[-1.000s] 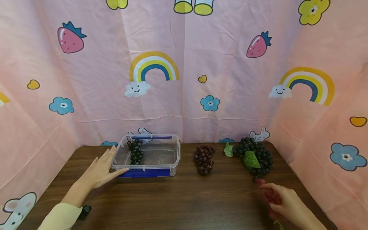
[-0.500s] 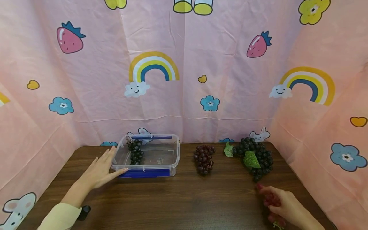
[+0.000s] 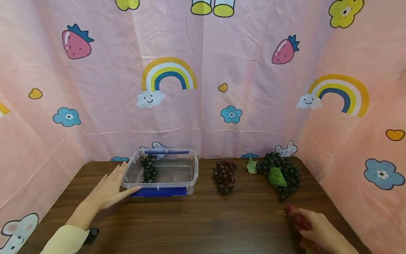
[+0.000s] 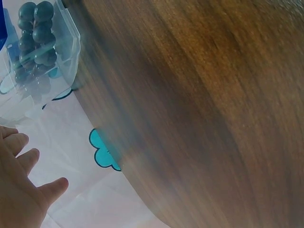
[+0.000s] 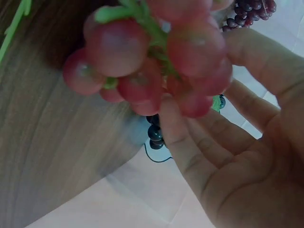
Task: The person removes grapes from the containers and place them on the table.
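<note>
My left hand (image 3: 106, 190) lies with fingers spread along the left side of a clear plastic box (image 3: 177, 184) with blue clips, its thumb at the front left corner. Inside the box, at its left end, lies a bunch of dark grapes (image 3: 150, 169). At the right front of the table, my right hand (image 3: 320, 224) holds a bunch of red grapes (image 3: 302, 223) between thumb and fingers. The right wrist view shows these red grapes (image 5: 118, 47) and their green stem close up. Whether they touch the table, I cannot tell.
A bunch of purple grapes (image 3: 225, 176) sits right of the box. Further right, a larger bunch of dark grapes (image 3: 290, 173) with green leaves (image 3: 277, 177) lies near the back corner of the brown table (image 3: 203, 225). A patterned pink cloth (image 3: 203, 116) hangs behind and at the sides.
The right hand and the red grapes have shifted slightly toward the front of the table, away from the dark grapes. My left hand and the box stay where they were.
</note>
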Available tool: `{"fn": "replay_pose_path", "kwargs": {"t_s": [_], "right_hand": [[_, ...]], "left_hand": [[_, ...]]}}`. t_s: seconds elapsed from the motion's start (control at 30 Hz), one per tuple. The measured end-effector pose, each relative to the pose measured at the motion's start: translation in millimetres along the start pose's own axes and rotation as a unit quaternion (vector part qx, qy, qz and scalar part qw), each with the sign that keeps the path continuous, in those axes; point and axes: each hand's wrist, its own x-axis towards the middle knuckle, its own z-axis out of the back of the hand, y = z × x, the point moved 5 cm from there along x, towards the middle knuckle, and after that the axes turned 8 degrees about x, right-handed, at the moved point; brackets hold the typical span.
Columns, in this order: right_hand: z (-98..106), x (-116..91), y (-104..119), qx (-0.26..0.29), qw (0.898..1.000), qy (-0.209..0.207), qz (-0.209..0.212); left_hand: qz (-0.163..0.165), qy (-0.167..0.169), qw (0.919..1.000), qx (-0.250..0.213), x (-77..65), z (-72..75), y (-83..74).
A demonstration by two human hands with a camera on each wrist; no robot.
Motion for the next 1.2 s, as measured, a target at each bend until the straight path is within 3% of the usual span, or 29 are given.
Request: {"fn": "replay_pose_path", "kwargs": {"t_s": [0.27, 0.77, 1.2], "right_hand": [[-2, 0, -2, 0.000, 1.000, -0.014, -0.027], [-1, -11, -3, -0.080, 0.993, -0.087, -0.021], [-16, -32, -21, -0.142, 0.978, -0.115, -0.097]], "left_hand": [[-0.001, 0.000, 1.0000, 0.007, -0.3, -0.3, 0.1], [0.001, 0.001, 1.0000, 0.001, -1.3, -1.3, 2.2], [0.000, -0.004, 1.0000, 0.006, -2.7, -0.8, 2.7]]}}
